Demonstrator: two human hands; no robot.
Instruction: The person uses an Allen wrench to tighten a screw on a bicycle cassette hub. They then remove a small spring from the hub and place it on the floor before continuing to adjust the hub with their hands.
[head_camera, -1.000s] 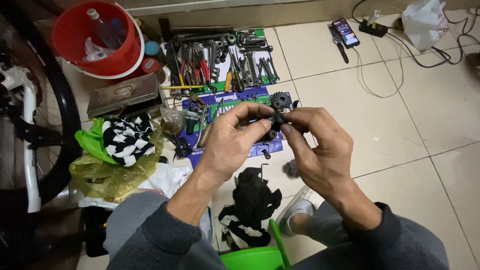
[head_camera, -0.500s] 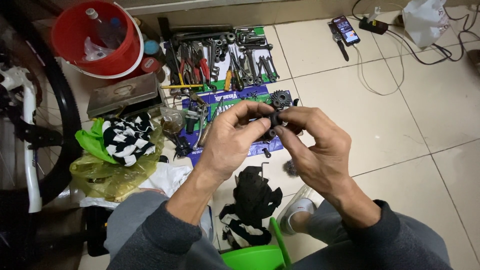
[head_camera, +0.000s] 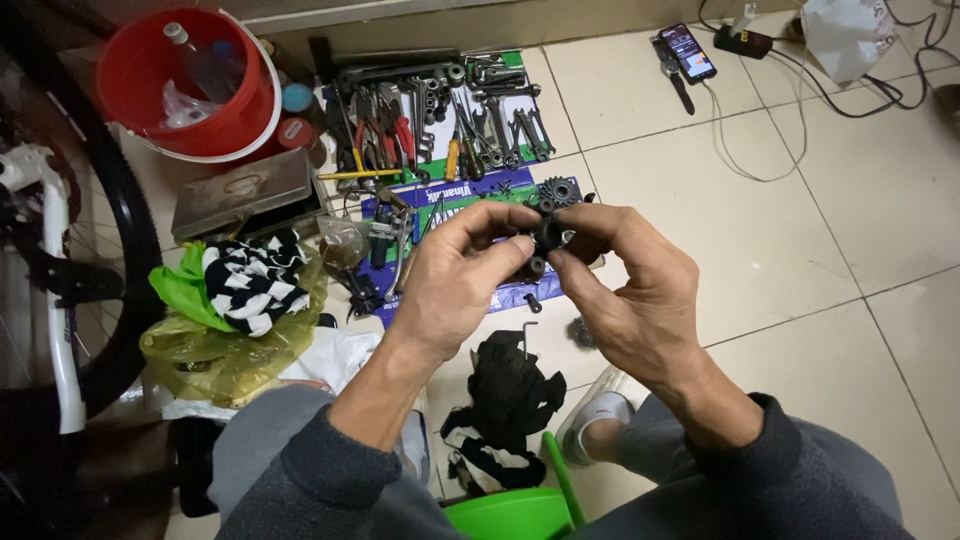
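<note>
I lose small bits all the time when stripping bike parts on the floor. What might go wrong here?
The small dark part is pinched only by fingertips of the left hand and right hand, above the floor; it may slip. A dropped piece could vanish among the tools or the black rag.

Tools (head_camera: 440, 130) crowd ahead; bare floor tiles (head_camera: 800, 250) lie rightward.

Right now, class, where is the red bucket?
In the head view, the red bucket stands on the floor at top left, beside the spread of hand tools and just above the grey metal box.
</note>
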